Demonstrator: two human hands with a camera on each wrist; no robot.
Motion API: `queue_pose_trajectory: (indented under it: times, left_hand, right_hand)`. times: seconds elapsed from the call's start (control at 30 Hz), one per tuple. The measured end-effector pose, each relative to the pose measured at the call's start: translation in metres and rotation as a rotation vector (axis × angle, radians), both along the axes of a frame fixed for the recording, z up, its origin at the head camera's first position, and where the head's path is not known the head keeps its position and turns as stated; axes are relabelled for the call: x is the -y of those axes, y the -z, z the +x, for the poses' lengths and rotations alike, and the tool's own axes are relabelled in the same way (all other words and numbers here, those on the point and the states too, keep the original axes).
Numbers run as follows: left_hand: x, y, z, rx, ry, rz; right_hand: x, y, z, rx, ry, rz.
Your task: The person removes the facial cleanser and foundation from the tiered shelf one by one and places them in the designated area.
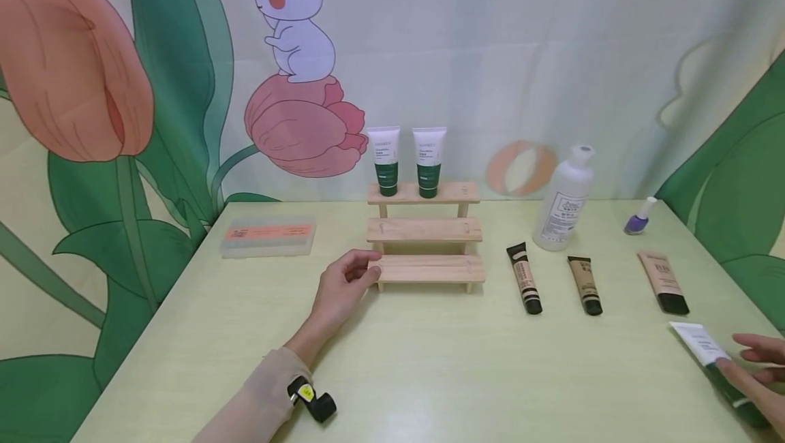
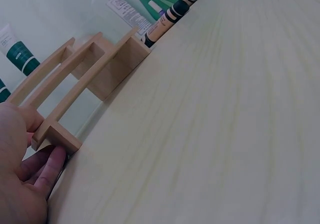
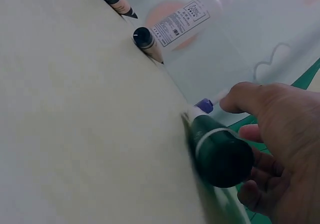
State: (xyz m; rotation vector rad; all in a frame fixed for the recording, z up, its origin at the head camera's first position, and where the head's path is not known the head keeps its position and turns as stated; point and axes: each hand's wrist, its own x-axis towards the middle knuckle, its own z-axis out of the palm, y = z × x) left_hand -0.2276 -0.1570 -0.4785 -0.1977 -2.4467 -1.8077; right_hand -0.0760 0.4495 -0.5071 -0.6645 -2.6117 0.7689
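Observation:
My left hand point(image 1: 346, 286) grips the left end of the lowest step of a three-tier wooden display stand point(image 1: 426, 269). In the left wrist view, its fingers point(image 2: 52, 169) bend around the stand's end close to the table. At the right edge of the head view, my right hand point(image 1: 760, 375) reaches over a white-and-green squeeze tube point(image 1: 702, 342) lying on the table. The thumb overlaps the tube there, while the other fingers are spread apart from it. From the right wrist, the tube's dark green cap point(image 3: 225, 164) appears beside the loosely bent fingers point(image 3: 250, 194).
Two upright white-and-green tubes point(image 1: 386, 160) stand on the top step. Right of the stand lie two slim tubes point(image 1: 524, 279), a beige BB tube point(image 1: 662, 279) and purple nail polish point(image 1: 638, 221), near a white bottle point(image 1: 564, 204). A flat clear case point(image 1: 268, 238) lies left.

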Motion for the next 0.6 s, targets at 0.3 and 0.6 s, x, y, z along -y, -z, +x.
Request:
queue_pose_trajectory:
  times: [0.3,0.6]
  left_hand:
    - [0.000,-0.001,0.001,0.000,0.000,-0.002]
    - [0.000,-0.001,0.000,0.001,-0.001,-0.004]
  right_hand:
    - [0.005,-0.021,-0.029,-0.180,-0.064,0.021]
    - [0.086,-0.108,-0.049,-0.310,-0.327,-0.189]
